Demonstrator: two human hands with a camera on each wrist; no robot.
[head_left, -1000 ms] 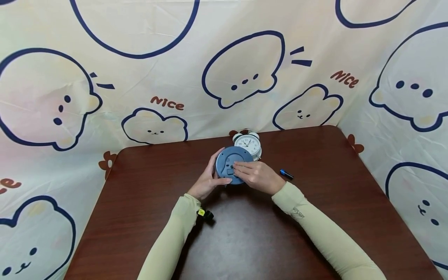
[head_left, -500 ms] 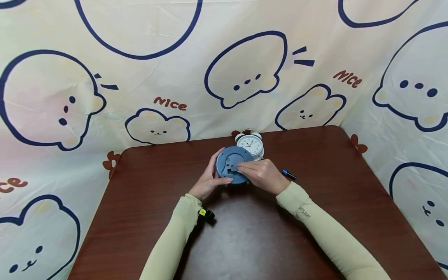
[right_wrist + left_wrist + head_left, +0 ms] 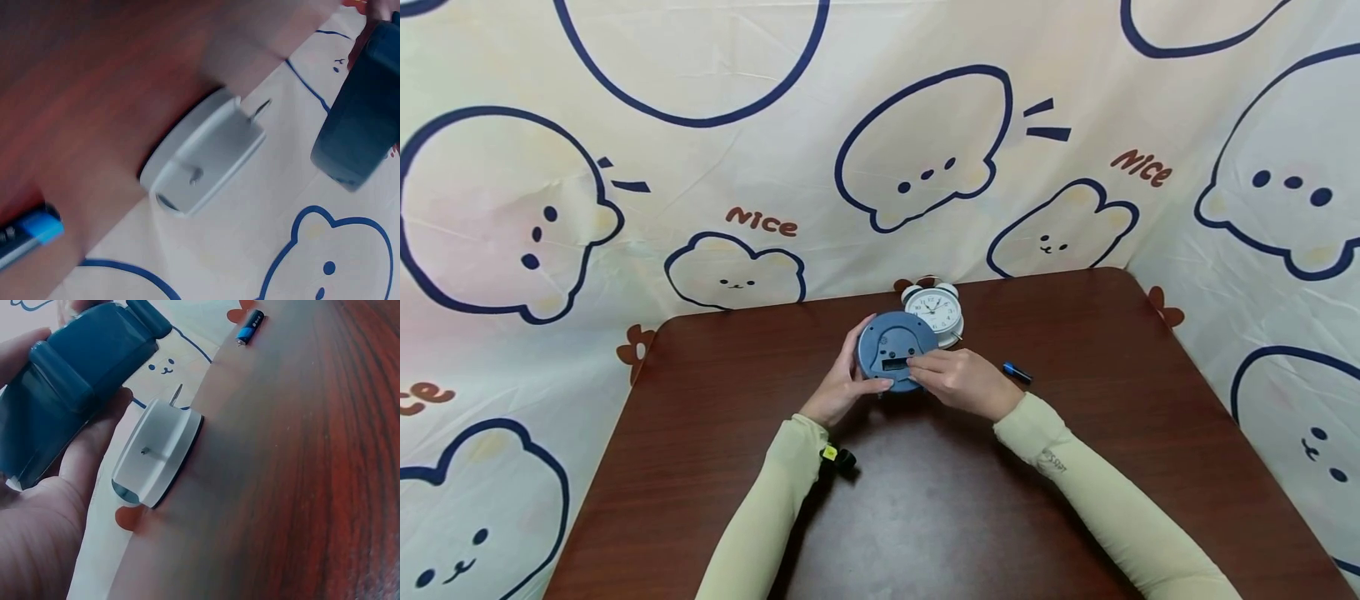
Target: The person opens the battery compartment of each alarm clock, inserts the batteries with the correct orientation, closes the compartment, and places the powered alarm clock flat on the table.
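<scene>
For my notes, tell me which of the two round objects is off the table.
The blue object, gripped by the left hand, its dark slot showing; the white clock stands on the table.

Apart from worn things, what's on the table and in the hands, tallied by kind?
Round blue plastic device, back showing: 1
Round white twin-bell alarm clock: 1
Blue-and-black cylindrical battery: 1
Total: 3, excluding anything hidden in the right hand

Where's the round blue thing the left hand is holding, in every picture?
Head: the round blue thing is near the middle, slightly low.
Left wrist: top left.
Right wrist: upper right, cut off by the edge.
Shared landmark: the white alarm clock shows in all three.
</scene>
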